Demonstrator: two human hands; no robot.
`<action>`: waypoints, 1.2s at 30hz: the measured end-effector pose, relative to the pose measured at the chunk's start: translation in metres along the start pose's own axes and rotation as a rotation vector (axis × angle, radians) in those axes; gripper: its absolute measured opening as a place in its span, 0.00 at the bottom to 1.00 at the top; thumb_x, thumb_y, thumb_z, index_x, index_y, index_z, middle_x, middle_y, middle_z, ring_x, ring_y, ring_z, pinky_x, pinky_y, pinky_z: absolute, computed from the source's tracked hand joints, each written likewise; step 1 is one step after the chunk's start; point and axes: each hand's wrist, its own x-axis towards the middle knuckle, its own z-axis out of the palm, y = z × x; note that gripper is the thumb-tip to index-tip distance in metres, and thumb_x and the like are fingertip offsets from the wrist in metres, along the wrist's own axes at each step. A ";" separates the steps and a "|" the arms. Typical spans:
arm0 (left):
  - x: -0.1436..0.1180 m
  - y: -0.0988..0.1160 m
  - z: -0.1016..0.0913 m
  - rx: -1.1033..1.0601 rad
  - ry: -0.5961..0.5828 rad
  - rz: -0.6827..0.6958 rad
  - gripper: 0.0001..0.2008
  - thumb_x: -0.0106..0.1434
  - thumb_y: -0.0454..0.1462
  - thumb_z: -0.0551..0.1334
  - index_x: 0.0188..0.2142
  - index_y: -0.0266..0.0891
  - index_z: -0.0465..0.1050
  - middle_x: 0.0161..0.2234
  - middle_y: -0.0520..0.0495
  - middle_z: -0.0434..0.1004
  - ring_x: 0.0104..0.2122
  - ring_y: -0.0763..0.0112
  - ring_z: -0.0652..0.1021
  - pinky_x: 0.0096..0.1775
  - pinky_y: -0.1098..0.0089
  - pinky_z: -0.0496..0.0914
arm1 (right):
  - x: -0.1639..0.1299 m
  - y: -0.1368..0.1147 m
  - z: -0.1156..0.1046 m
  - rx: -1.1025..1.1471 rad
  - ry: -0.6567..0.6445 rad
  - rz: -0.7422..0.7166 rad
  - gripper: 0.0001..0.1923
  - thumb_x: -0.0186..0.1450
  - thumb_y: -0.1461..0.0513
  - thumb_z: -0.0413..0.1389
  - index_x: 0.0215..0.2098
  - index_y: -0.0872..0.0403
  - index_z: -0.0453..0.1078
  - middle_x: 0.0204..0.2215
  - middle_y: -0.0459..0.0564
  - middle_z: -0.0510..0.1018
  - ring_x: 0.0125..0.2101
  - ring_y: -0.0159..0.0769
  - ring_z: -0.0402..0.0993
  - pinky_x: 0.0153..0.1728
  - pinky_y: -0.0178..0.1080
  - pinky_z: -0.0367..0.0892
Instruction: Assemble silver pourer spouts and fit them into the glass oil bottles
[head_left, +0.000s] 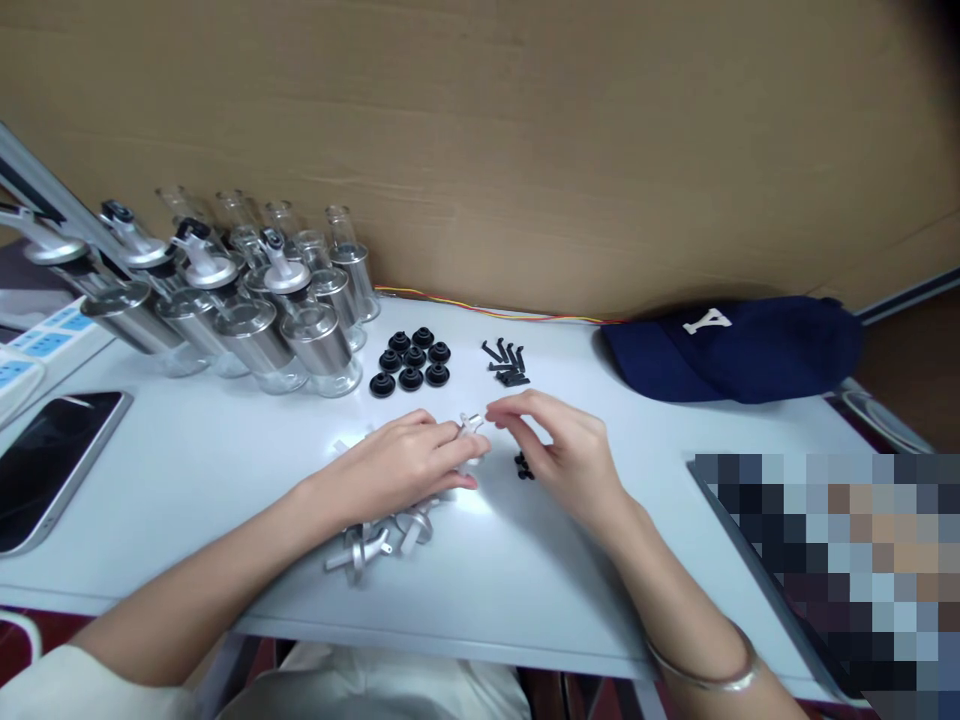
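nearest, loose silver spouts (375, 540) lie by the left hand (405, 465), whose fingers pinch a small silver spout piece (471, 425) just above the white table (225, 450); the right hand (559, 450), fingertips narrowed, meets it (tiny black bits (523, 466) beneath). a slip could flick it among the black caps (411, 362) beyond.
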 end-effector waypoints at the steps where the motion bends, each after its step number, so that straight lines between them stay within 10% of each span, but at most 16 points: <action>1: 0.000 0.000 0.000 0.010 0.001 -0.005 0.16 0.72 0.42 0.45 0.46 0.34 0.65 0.31 0.47 0.75 0.28 0.69 0.74 0.34 0.68 0.69 | 0.002 0.002 -0.005 -0.031 0.004 0.039 0.09 0.66 0.65 0.50 0.34 0.51 0.72 0.30 0.48 0.80 0.30 0.35 0.76 0.33 0.37 0.70; 13: 0.000 0.000 -0.001 0.032 -0.007 0.017 0.15 0.72 0.41 0.44 0.48 0.36 0.63 0.34 0.47 0.75 0.31 0.69 0.75 0.35 0.69 0.67 | 0.000 0.042 -0.036 0.075 -0.533 0.574 0.07 0.57 0.59 0.60 0.30 0.56 0.73 0.22 0.44 0.74 0.24 0.31 0.68 0.28 0.34 0.63; 29: -0.001 -0.002 -0.001 0.010 -0.005 -0.007 0.14 0.72 0.41 0.47 0.48 0.35 0.64 0.34 0.47 0.75 0.31 0.68 0.76 0.36 0.67 0.68 | -0.002 0.044 -0.015 -0.238 -0.358 0.299 0.09 0.65 0.63 0.49 0.28 0.53 0.66 0.26 0.47 0.73 0.25 0.33 0.67 0.28 0.36 0.61; 36: 0.000 0.000 -0.003 0.039 0.005 0.015 0.15 0.72 0.40 0.46 0.48 0.35 0.64 0.32 0.47 0.75 0.31 0.68 0.75 0.35 0.68 0.68 | 0.003 0.024 -0.012 0.077 -0.238 0.403 0.08 0.66 0.59 0.50 0.30 0.53 0.64 0.26 0.46 0.74 0.25 0.31 0.68 0.27 0.34 0.62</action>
